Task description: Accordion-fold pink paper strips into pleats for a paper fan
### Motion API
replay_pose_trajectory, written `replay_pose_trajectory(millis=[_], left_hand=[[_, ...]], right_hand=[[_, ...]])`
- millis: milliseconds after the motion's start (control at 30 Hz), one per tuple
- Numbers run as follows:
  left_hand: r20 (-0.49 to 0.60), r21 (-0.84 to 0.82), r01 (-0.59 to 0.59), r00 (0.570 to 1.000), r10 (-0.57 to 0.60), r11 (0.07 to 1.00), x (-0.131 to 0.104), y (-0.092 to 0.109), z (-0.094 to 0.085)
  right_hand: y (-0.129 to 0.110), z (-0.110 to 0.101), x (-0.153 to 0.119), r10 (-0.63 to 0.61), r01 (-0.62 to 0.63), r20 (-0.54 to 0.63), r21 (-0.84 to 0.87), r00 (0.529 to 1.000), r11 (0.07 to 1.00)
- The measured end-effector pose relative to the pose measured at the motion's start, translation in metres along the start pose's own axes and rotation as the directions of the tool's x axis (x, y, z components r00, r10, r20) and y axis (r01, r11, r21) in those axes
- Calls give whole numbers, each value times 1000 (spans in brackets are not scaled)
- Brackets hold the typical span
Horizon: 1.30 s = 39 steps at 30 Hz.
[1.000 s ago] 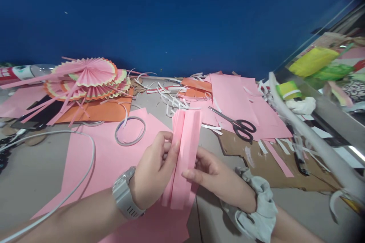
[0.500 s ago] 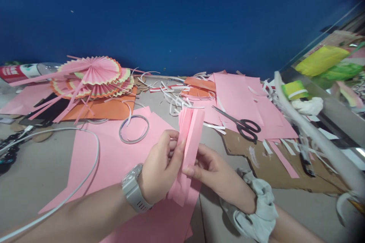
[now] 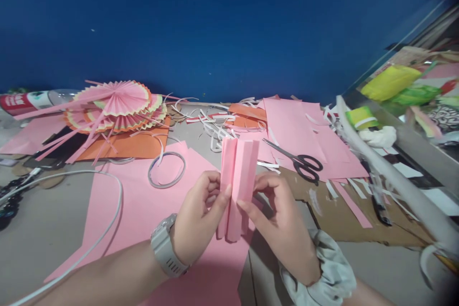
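A strip of pink paper folded into accordion pleats [image 3: 244,167] stands upright between my two hands, above flat pink sheets [image 3: 129,205]. My left hand [image 3: 201,215], with a grey watch at its wrist, pinches the left pleats between thumb and fingers. On the other edge, my right hand [image 3: 278,215] grips the pleats, its thumb on the front face and its fingers behind. A pale green scrunchie [image 3: 332,267] circles the right wrist. Just beyond the left hand, a roll of tape [image 3: 167,170] lies on the pink sheets.
Black-handled scissors [image 3: 304,162] lie by pink sheets [image 3: 294,124] and cardboard [image 3: 344,220] with a box cutter [image 3: 380,208]. Pleated paper rosettes [image 3: 118,100] sit back left near a bottle [image 3: 32,101]. White paper scraps [image 3: 213,126] are behind; a white cable [image 3: 120,201] crosses the left.
The pleated paper has turned more upright and its folds are spread wider. My right hand has moved up and right along its edge; my left hand keeps its pinch.
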<state>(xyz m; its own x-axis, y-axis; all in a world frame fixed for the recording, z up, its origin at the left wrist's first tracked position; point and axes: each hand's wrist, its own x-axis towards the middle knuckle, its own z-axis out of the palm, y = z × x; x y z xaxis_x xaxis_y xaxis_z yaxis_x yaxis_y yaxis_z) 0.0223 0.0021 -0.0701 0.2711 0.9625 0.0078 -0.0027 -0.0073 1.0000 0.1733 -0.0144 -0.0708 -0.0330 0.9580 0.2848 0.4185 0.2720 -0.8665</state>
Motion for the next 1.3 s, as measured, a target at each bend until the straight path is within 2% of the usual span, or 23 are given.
replay_pose_trajectory(millis=[100, 200, 267, 400, 500, 600, 767, 933, 1067, 1300], left_hand=[[-29, 58, -95, 995, 96, 994, 0, -1, -2], [-33, 176, -275, 958, 285, 945, -2, 2, -5], [-24, 208, -342, 935, 354, 916, -3, 4, -7], [23, 174, -338, 940, 339, 925, -5, 3, -8], [18, 232, -294, 954, 298, 927, -6, 1, -7], [21, 305, -272, 960, 279, 912, -7, 0, -6], [81, 399, -342, 937, 339, 851, -6, 0, -8], [113, 324, -390, 920, 375, 862, -3, -6, -12], [115, 327, -395, 918, 379, 859, -2, -9, -13], [124, 330, -355, 935, 333, 875, -2, 6, -13]], right_hand=[[-7, -4, 1, -97, 102, 65, -80, 993, 992], [-11, -8, 0, -198, 210, 84, -186, 977, 960], [-11, -11, -1, -254, 260, 58, -239, 965, 935], [-9, -15, 0, -372, 374, 59, -256, 926, 892], [-10, -15, 1, -404, 411, 85, -277, 911, 868], [-11, -14, 2, -404, 406, 69, -288, 912, 867], [-10, -14, 1, -410, 414, 70, -254, 909, 874], [-9, -15, 2, -376, 388, 106, -139, 920, 911], [-9, -15, 2, -322, 335, 125, -96, 938, 937], [-5, -16, 0, -377, 380, 73, -31, 923, 925]])
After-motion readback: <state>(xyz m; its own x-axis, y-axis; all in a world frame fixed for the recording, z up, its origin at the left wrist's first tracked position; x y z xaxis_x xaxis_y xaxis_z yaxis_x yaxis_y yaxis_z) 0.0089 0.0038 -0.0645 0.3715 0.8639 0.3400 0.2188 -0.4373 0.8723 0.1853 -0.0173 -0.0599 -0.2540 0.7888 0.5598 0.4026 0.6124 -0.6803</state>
